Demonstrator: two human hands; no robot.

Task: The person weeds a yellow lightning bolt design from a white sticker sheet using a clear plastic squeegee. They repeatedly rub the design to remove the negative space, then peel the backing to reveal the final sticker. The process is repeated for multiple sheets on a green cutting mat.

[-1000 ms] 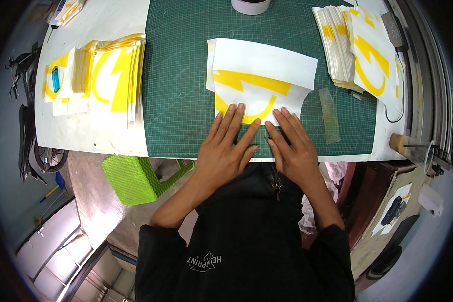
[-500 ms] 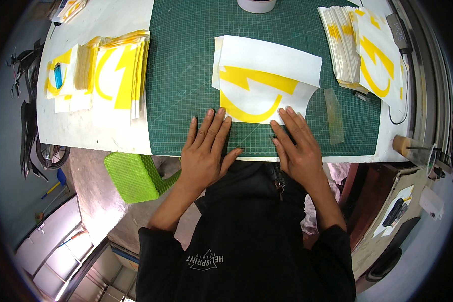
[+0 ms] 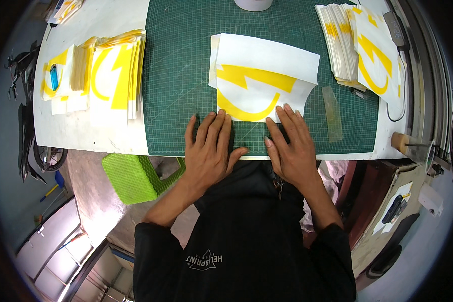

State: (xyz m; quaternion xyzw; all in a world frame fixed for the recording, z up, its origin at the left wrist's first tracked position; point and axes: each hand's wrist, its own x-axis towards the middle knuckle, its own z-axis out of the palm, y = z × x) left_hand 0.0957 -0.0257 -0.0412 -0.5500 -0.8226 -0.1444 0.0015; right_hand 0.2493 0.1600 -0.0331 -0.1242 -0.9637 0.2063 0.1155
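Note:
A white sheet with yellow shapes point(image 3: 267, 95) lies on the green cutting mat point(image 3: 181, 75), its far part folded over or covered by a plain white layer. My left hand point(image 3: 210, 141) rests flat, fingers stretched out, with the fingertips at the sheet's near left corner. At the near right edge, fingertips of my right hand point(image 3: 293, 143) touch the sheet, the fingers spread apart. Neither hand grips anything. A strip of clear tape or film point(image 3: 332, 114) lies on the mat to the right of the sheet.
Stacks of yellow-and-white sheets stand on the left point(image 3: 118, 75) and at the far right point(image 3: 340, 48). A blue lighter point(image 3: 54, 77) lies on the left sheets. A white round container point(image 3: 253, 4) sits at the far edge. Below the table's left side is a green stool point(image 3: 128, 176).
The view has shifted slightly. My right hand has drawn a little to the left along the sheet's near edge; my left hand stays nearly in place.

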